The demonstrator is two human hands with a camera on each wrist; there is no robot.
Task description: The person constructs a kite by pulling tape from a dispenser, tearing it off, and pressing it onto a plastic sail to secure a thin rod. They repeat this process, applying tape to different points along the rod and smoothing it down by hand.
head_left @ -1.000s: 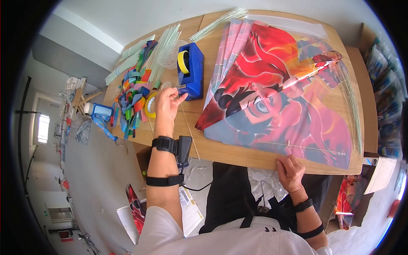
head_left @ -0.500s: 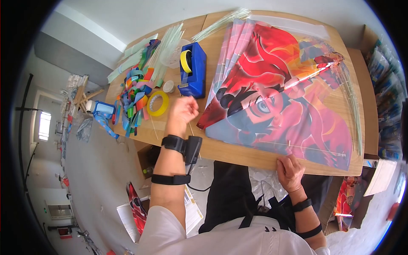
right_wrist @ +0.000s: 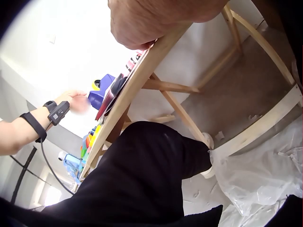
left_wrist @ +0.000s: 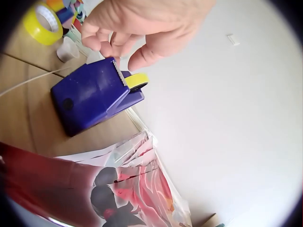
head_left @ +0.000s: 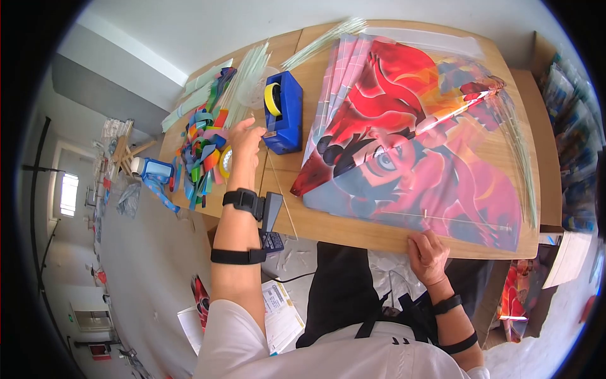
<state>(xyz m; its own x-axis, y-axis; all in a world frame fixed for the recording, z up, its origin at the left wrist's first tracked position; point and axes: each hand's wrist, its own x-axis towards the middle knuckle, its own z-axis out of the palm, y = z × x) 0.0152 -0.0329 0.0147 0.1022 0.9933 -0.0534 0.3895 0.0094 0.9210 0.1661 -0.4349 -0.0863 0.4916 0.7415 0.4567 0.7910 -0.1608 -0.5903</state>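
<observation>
My left hand point(head_left: 245, 142) is beside the cutter end of the blue tape dispenser point(head_left: 284, 123), fingers partly bent. In the left wrist view the hand point(left_wrist: 147, 28) hovers by the dispenser's toothed edge point(left_wrist: 118, 73), thumb apart from the fingers; whether a fingertip touches it or any tape, I cannot tell. Yellow tape point(left_wrist: 137, 81) sits in the dispenser. Loosely curled, my right hand point(head_left: 429, 258) rests at the table's front edge, by the lower edge of a printed red and grey sheet point(head_left: 379, 183). A thin rod point(head_left: 426, 215) lies along that sheet.
Left of the dispenser lie coloured strips point(head_left: 205, 151), a yellow tape roll point(left_wrist: 42, 26), a small white cup point(left_wrist: 67, 49) and pale rods point(head_left: 249, 76). A thin stick point(head_left: 281, 192) crosses the table's front edge point(head_left: 353, 235). More rods point(head_left: 521, 158) lie at the right.
My left hand drew back from the dispenser toward my body, then returned beside it, its fingers less curled than half a second ago. The right hand has stayed nearly still.
</observation>
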